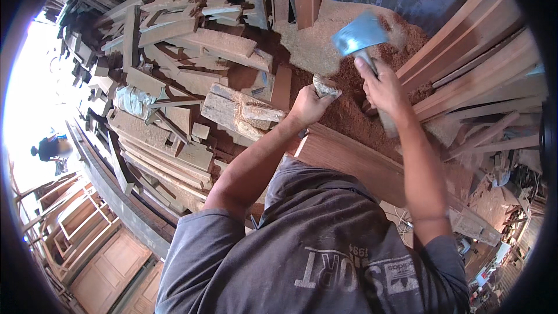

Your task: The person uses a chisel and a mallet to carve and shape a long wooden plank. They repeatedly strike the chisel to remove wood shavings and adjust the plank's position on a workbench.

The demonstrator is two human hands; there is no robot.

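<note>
Single head view, left lens of a head-worn fisheye pair. Looks steeply down past wearer's shirt [314, 215], very close, lower middle. Left hand [312, 103] and right hand [383, 90] near, above centre. Wide field reaches wood pile [226, 43], left; sawdust [308, 35], top. Edges bend toward dark rim.

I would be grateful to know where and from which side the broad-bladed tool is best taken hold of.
Probably by its handle, from the near right side, as the right hand does. The handle is narrower than the broad metal blade and runs back from it, its lower end showing below that hand, so a grip there should clear the blade.
</note>
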